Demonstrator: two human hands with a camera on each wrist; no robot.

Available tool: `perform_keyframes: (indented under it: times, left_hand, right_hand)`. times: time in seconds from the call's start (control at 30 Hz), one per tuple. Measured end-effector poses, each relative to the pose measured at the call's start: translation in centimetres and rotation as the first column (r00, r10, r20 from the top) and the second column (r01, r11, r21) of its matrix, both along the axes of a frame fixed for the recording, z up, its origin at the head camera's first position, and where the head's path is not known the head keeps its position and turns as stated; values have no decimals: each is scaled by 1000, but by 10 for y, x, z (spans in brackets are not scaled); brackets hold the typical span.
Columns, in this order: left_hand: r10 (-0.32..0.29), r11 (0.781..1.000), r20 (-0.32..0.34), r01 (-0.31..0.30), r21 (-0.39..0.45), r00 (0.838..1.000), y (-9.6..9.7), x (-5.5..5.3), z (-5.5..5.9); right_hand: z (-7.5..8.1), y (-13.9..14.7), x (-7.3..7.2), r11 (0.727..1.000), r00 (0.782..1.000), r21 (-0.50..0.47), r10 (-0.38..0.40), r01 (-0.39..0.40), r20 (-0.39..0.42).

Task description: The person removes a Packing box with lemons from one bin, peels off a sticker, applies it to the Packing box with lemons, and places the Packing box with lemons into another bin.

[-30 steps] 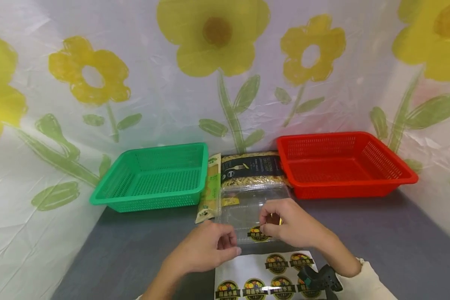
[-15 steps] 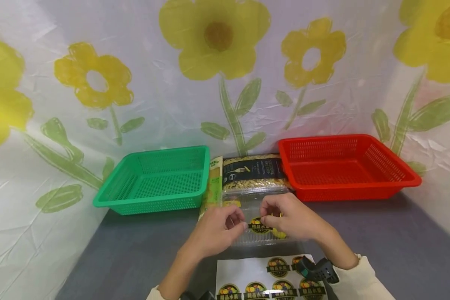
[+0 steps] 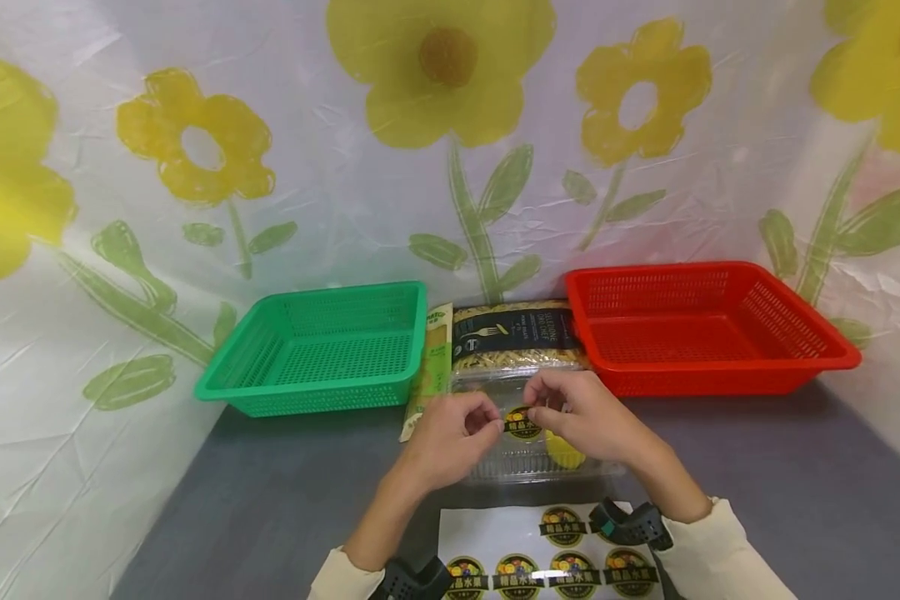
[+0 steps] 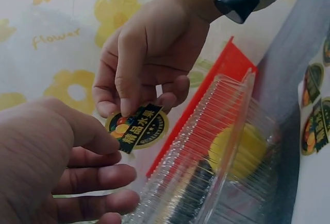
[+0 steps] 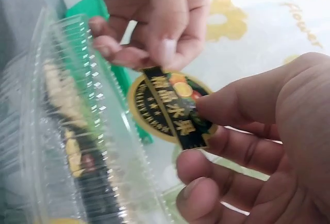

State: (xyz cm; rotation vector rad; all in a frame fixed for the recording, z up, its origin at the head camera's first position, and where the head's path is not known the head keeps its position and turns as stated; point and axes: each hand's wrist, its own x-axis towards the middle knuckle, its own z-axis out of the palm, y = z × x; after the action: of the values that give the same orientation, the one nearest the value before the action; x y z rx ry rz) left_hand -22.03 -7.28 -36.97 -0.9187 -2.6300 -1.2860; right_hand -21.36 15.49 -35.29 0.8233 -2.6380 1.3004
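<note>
Both hands hold a round black-and-gold sticker (image 3: 524, 423) printed with fruit and Chinese characters. My left hand (image 3: 448, 443) pinches the left end of its dark band between thumb and fingers. At the other side, my right hand (image 3: 588, 418) has the sticker's edge between thumb and forefinger, as the right wrist view shows with the sticker (image 5: 167, 105) spread flat between the hands. Behind and below them stands a clear plastic clamshell box (image 3: 506, 468). A yellow item (image 4: 238, 152) shows through its wall in the left wrist view.
Nearest the body lies a white sheet (image 3: 487, 533) with several matching stickers. A green basket (image 3: 330, 354) is at the back left, a red basket (image 3: 682, 333) at the back right. Between them are a pasta bag (image 3: 517, 333) and a narrow yellow-green packet (image 3: 437, 358).
My left hand has come up and right from near the sheet to the sticker's left end. The right hand, with the sticker, has risen slightly over the box.
</note>
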Motion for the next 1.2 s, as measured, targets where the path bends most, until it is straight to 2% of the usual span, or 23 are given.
perform_keyframes:
  times: [0.13, 0.23, 0.53, 0.73, 0.9, 1.2]
  left_hand:
    - [16, 1000, -7, -16, 23, 1000, 2, -3, -4]
    - [34, 999, -25, -33, 40, 999, 5, -4, -7]
    - [162, 987, -104, -160, 31, 981, 13, -11, -17]
    - [175, 983, -175, -181, -20, 969, 16, -16, -23]
    - [190, 980, -217, -200, -24, 958, 18, -19, -27]
    - [227, 968, -220, -245, -59, 949, 22, -21, -30]
  right_hand:
    - [-4, -2, -3, 999, 999, -3, -39, 39, -31]
    - [-6, -4, -5, 997, 997, -23, -78, 77, -25]
    - [-19, -10, -15, 986, 984, -36, -166, 164, -58]
    - [-27, -11, -20, 982, 979, 3, -186, 187, -88]
    - [-31, -13, -22, 977, 972, 24, -207, 211, -113]
    - [-36, -15, -24, 962, 952, 69, -249, 264, -178]
